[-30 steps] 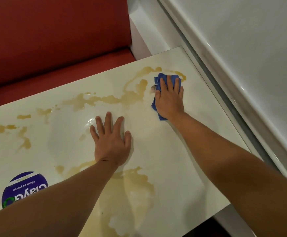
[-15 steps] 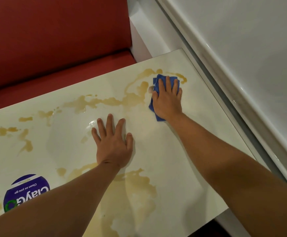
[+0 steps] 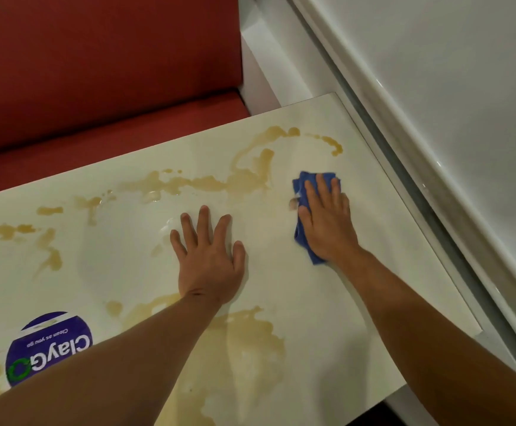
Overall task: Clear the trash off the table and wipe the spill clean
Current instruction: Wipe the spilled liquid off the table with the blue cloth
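Your right hand (image 3: 327,222) presses flat on the blue cloth (image 3: 304,235), fingers straight, near the right edge of the surface (image 3: 373,272). Your left hand (image 3: 210,259) lies flat beside it, fingers spread, holding nothing. The brown spill (image 3: 244,179) streaks just beyond both hands and pools under your left forearm. A purple sticker (image 3: 50,348) sits at the near left.

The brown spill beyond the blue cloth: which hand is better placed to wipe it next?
The right hand. It already presses the blue cloth flat, just short of the brown spill. The left hand lies flat on the table, without a cloth.
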